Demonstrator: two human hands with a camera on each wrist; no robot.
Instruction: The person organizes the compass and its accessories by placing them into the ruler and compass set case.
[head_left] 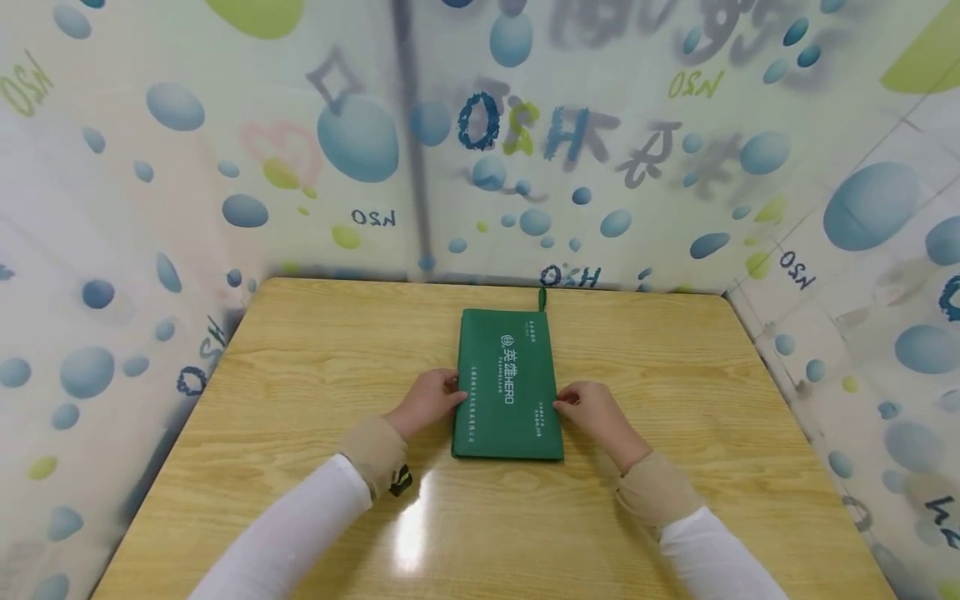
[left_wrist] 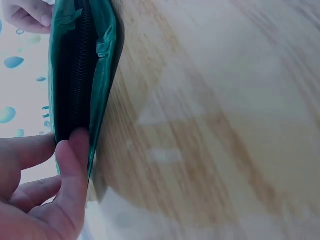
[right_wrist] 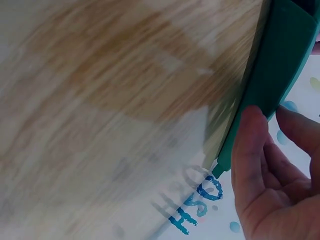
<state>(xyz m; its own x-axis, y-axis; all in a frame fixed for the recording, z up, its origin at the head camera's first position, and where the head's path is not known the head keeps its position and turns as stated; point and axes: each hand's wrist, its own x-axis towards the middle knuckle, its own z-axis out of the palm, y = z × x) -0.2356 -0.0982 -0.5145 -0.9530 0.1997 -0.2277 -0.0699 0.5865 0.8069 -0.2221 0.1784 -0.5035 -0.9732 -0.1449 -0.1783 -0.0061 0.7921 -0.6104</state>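
Observation:
A green zippered pouch with white lettering, including HERO, lies on the wooden table. My left hand pinches its left long edge between thumb and fingers. Along that edge, in the left wrist view, a dark zipper runs inside a recess, with a fingertip tucked at its near end. At the opposite edge, my right hand grips the pouch's plain side, the thumb on the upper rim and a finger against the side wall. A short green strap sticks out beyond the far end.
Walls printed with blue and green drops and letters surround the table at the back and both sides. The table's far edge runs just behind the strap. Light glares off the tabletop in front of the pouch.

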